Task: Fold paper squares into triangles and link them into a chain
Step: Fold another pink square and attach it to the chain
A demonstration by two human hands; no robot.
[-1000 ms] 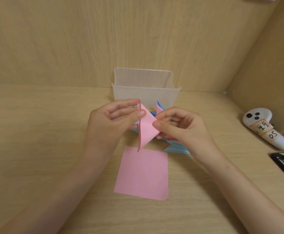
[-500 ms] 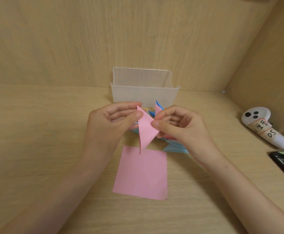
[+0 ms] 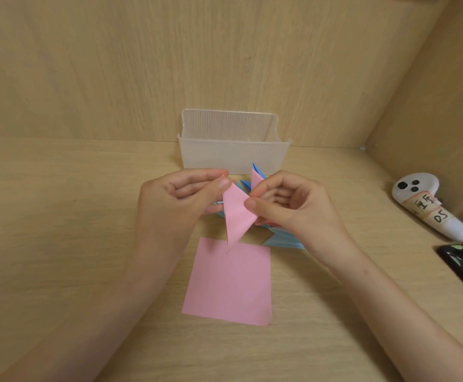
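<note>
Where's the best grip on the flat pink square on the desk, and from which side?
Probably the near right corner of the flat pink square, approached from the near right. The sheet lies flat on the desk, but that corner looks slightly lifted, giving a pinch grip an edge. The folded pink triangle, held above, crowds its far edge.

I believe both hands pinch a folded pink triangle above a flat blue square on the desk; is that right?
Not quite: the head view shows the flat square is pink, not blue; the left hand and right hand do pinch the folded pink triangle.
</note>
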